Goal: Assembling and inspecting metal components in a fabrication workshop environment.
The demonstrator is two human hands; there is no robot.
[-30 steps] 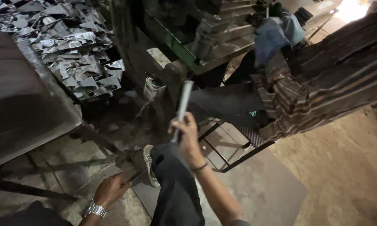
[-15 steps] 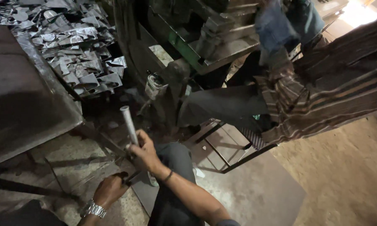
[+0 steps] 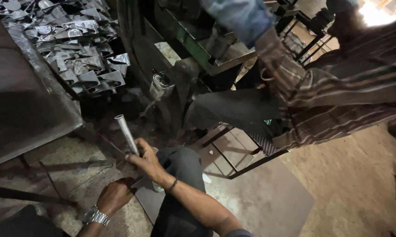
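Gripping a metal tube [image 3: 126, 134], the right hand [image 3: 147, 161] is closed around its lower end. A flat metal piece [image 3: 97, 175] on the floor is pressed by the curled left hand [image 3: 114, 196]; the tube is held upright, not yet set down.

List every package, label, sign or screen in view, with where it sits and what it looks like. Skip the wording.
Small container: fixed low on the dark machine frame, centre left; boxy, pale grey-white face, too blurred to tell whether it bears a label.
Pale patch: on the machine just above it; flat, whitish, worn, perhaps a sticker or bare paint.
No signs or screens show.
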